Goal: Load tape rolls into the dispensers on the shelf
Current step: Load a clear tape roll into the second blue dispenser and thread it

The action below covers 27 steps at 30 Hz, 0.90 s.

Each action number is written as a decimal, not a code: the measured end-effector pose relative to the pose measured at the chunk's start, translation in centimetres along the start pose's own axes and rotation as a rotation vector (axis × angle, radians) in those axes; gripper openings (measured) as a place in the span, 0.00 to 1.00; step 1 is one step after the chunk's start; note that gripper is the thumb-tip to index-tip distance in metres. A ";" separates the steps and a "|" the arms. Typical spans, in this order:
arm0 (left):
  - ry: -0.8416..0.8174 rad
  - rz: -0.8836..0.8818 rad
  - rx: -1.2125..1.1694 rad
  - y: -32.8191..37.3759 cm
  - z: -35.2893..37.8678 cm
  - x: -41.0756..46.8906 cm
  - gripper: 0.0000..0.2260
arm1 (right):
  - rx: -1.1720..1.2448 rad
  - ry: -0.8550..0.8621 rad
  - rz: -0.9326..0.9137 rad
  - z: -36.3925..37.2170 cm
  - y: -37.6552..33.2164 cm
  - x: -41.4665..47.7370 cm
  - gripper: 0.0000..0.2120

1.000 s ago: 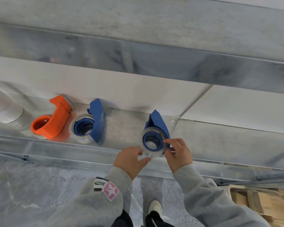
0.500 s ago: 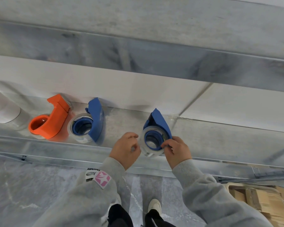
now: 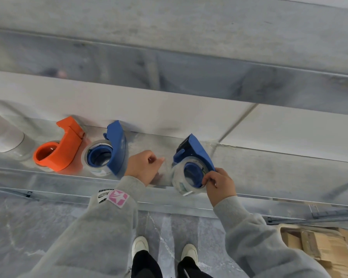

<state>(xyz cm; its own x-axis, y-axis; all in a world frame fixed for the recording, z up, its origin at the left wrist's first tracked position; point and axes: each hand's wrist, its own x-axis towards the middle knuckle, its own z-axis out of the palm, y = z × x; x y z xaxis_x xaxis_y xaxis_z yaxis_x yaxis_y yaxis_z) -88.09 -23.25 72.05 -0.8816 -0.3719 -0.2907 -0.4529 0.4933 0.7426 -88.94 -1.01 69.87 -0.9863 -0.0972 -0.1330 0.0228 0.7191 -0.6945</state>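
A blue dispenser [image 3: 195, 155] with a clear tape roll [image 3: 179, 180] on its hub lies on the metal shelf [image 3: 269, 169]. My right hand [image 3: 219, 182] pinches the dispenser's lower rim beside the roll. My left hand [image 3: 144, 166] is to the roll's left, thumb and finger pinched on a clear strip of tape [image 3: 165, 167] stretched from the roll. Further left lie a second blue dispenser [image 3: 113, 149] holding a roll and an orange dispenser [image 3: 58, 149] on another roll.
A stack of white tape rolls [image 3: 4, 137] lies at the shelf's far left. A white wall panel [image 3: 169, 117] backs the shelf. Below the shelf edge are my shoes [image 3: 140, 245] on the grey floor and wooden pieces [image 3: 319, 245] at the lower right.
My left hand has moved left, away from the roll, drawing out a strip of tape. My right hand has shifted to the dispenser's lower right rim.
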 end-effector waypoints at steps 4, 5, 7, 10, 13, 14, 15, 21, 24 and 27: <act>-0.202 -0.321 -0.456 0.8 -0.7 -0.4 0.15 | 0.049 0.007 0.047 -0.1 0.3 0.1 0.17; -0.260 -0.355 -0.594 0.8 -0.9 -0.4 0.17 | 0.050 0.007 0.047 -0.1 0.3 0.1 0.18; -0.353 -0.420 -0.815 1.0 -1.5 -0.3 0.16 | 0.036 0.001 0.035 0.0 0.2 0.1 0.18; -0.515 -0.490 -0.893 1.1 -2.8 0.1 0.15 | 0.043 -0.011 0.032 0.0 0.2 -0.1 0.17; -0.599 -0.476 -0.916 1.2 -3.8 0.5 0.20 | 0.059 -0.016 0.037 -0.1 0.1 0.0 0.16; -0.589 -0.452 -0.944 1.3 -3.9 0.5 0.22 | 0.067 -0.016 0.048 -0.1 0.0 0.1 0.16; -0.558 -0.418 -0.965 1.3 -3.8 0.4 0.23 | 0.080 -0.015 0.062 -0.1 0.0 0.2 0.16; -0.176 -0.116 -0.648 -0.6 0.4 -1.7 0.19 | 0.170 -0.012 0.118 0.0 -0.2 0.4 0.17; -0.023 -0.020 -0.523 -0.6 1.5 -2.5 0.15 | 0.168 -0.011 0.121 0.1 -0.1 0.4 0.16; 0.127 0.039 -0.325 0.5 1.6 -2.4 0.07 | 0.188 -0.010 0.141 0.0 -0.1 0.5 0.15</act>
<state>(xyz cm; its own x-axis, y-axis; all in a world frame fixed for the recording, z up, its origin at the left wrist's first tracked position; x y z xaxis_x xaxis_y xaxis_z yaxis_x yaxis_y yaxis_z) -86.46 -20.84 72.18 -0.8647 -0.4623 -0.1964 -0.3354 0.2405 0.9109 -89.38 -1.12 69.85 -0.9697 -0.0124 -0.2439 0.1908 0.5850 -0.7882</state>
